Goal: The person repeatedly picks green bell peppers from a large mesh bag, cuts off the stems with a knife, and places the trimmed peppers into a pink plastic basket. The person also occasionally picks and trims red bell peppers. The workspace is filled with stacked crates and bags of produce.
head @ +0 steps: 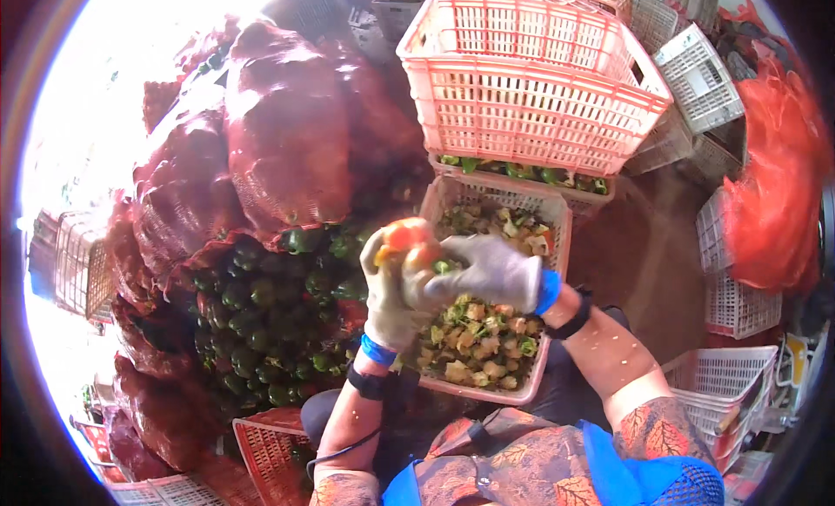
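Note:
My left hand (394, 304), in a pale work glove with a blue cuff, is closed around a red and orange bell pepper (408, 235). Gloved the same way, my right hand (486, 271) meets it from the right, its fingers bent at the pepper's green part; whether it holds a piece or a tool is hidden. Beneath both hands stands a pink plastic crate (558, 245) with pepper cores and scraps (483, 343). A large heap of dark green bell peppers (261, 310) lies to the left of my hands.
Full red mesh sacks (287, 127) rise behind the heap. A pink slatted crate (535, 108) rests on another holding green pepper pieces (515, 170). An orange mesh sack (776, 180) and white crates (743, 304) stand at the right. A red crate (267, 454) is by my left knee.

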A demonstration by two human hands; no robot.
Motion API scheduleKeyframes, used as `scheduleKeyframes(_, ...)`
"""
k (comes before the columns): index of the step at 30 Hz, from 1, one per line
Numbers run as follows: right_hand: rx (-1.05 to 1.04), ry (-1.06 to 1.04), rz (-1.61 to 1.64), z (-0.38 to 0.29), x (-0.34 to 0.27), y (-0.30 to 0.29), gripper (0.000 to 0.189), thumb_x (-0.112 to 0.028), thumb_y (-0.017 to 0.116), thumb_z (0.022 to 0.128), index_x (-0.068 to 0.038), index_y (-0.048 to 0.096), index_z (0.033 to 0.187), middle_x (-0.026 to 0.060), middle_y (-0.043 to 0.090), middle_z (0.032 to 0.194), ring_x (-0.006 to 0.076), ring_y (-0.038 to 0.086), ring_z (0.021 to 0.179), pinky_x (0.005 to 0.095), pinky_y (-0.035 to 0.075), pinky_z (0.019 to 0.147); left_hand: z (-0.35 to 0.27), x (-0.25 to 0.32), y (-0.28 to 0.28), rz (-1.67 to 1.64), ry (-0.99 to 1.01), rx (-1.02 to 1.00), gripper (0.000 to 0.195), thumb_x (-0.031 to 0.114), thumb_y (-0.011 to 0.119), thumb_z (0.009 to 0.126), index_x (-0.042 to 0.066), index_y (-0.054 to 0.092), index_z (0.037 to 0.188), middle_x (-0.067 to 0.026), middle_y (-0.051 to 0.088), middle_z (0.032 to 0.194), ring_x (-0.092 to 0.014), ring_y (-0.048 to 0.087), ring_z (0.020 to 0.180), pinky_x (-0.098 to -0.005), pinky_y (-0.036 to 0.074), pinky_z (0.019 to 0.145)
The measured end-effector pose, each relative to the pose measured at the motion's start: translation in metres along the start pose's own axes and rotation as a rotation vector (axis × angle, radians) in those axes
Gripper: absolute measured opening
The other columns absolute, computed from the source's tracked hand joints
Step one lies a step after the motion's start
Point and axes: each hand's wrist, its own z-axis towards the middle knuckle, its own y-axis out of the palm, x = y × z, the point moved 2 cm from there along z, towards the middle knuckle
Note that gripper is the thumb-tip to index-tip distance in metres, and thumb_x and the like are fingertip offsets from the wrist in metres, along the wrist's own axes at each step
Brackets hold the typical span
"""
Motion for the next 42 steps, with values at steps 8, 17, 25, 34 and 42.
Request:
scheduleKeyframes(8,-0.281,0.200,0.663,-0.021,-0.008,0.006,0.050,-0.060,0.060,0.095,-0.010,0.066,0.100,0.0008,0.059,0.074,0.0082,0.053,0.053,0.0236,0.041,0.044,-0.021,0.016,0.002,-0.365,-0.371,-0.231,0.095,0.008,0.090,0.071,0.012,0.034,0.148,-0.0077,0.050,0.139,-0.022,0.055,0.121,-0.0370,0.049,0.104)
scheduleKeyframes(17,-0.298,0.210,1.320,-0.034,-0.008,0.013,0.040,-0.038,0.068,0.093,-0.006,0.059,0.114,0.0023,0.061,0.088,0.0081,0.054,0.057,0.0213,0.041,0.046,0.008,0.020,-0.010,0.448,0.288,-0.573,0.055,0.040,0.086,0.072,0.010,0.066,0.114,-0.0038,0.065,0.118,-0.020,0.065,0.104,-0.0385,0.054,0.089)
scheduleKeyframes(25,0.173,0.172,1.364,-0.041,0.052,-0.059,0.037,-0.034,0.063,0.096,-0.008,0.058,0.120,0.0025,0.061,0.090,0.0072,0.048,0.052,0.0233,0.043,0.044,0.135,0.047,0.018,-0.919,-0.466,-0.305,0.063,0.051,0.059,0.099,0.008,0.044,0.142,-0.0097,0.055,0.129,-0.020,0.059,0.112,-0.0306,0.055,0.092)
scheduleKeyframes(34,-0.126,0.175,-0.558,-0.024,0.125,0.018,0.061,-0.047,0.066,0.089,-0.008,0.056,0.135,0.0264,0.067,0.110,0.0439,0.065,0.097,0.0494,0.052,0.087,0.316,0.024,0.036,-0.607,-0.414,-0.398,0.072,0.052,0.064,0.094,0.012,0.038,0.148,-0.0221,0.033,0.155,-0.045,0.037,0.139,-0.0604,0.046,0.106)
scheduleKeyframes(42,-0.459,0.251,-0.704,-0.049,0.067,0.031,0.016,-0.012,0.063,0.082,-0.007,0.066,0.097,0.0190,0.067,0.093,0.0414,0.066,0.088,0.0517,0.053,0.077,0.025,-0.117,-0.328,0.219,-0.625,0.527,0.032,0.020,0.053,0.096,0.003,0.061,0.121,-0.0156,0.068,0.114,-0.028,0.067,0.099,-0.0379,0.056,0.085)
